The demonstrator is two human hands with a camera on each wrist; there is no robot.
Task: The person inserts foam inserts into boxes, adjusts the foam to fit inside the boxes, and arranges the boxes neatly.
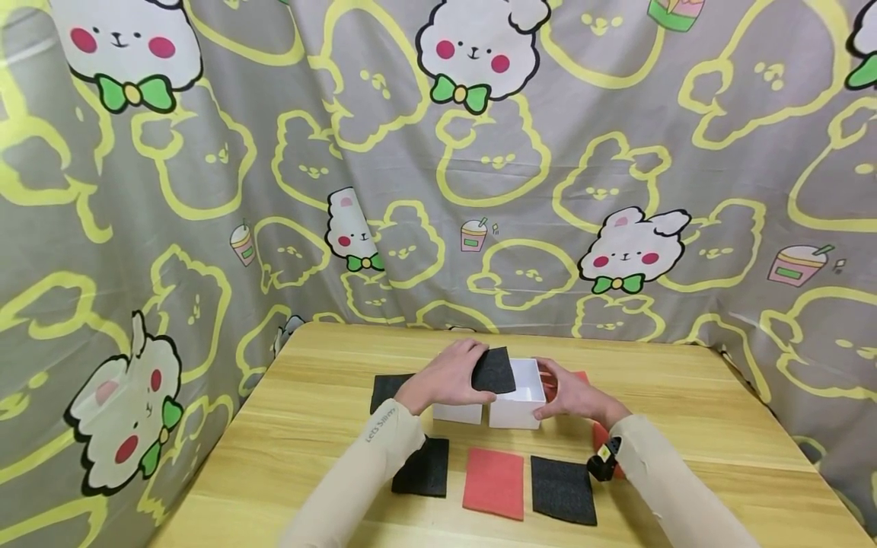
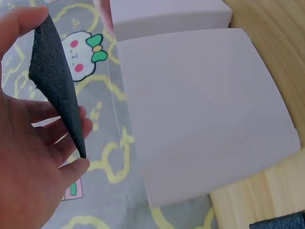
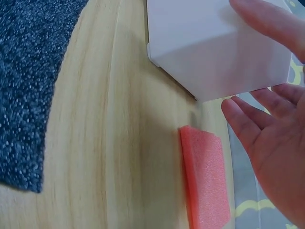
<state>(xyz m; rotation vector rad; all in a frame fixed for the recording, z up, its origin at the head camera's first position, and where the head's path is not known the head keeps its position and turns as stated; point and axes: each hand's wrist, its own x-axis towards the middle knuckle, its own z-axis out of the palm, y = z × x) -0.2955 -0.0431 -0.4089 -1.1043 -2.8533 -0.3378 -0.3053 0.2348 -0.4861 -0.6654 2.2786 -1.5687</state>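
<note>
My left hand point(image 1: 448, 377) pinches a black square sheet point(image 1: 495, 371) above two white boxes standing side by side. In the left wrist view, thumb and fingers of the left hand point(image 2: 33, 143) hold that sheet point(image 2: 53, 71) tilted, beside a white box point(image 2: 205, 109). My right hand point(image 1: 575, 396) grips the right white box point(image 1: 515, 414), which is open at the top. The left white box point(image 1: 457, 413) is partly hidden by my left hand. In the right wrist view, the right hand point(image 3: 276, 138) has its thumb and fingers around the box point(image 3: 224, 52).
On the wooden table point(image 1: 308, 418), a red sheet point(image 1: 493, 483) lies between two black sheets point(image 1: 425, 468) point(image 1: 563, 489) near the front. Another black sheet point(image 1: 388, 390) lies left of the boxes. Red pieces point(image 3: 205, 176) lie at the right. A patterned curtain point(image 1: 411, 167) hangs behind.
</note>
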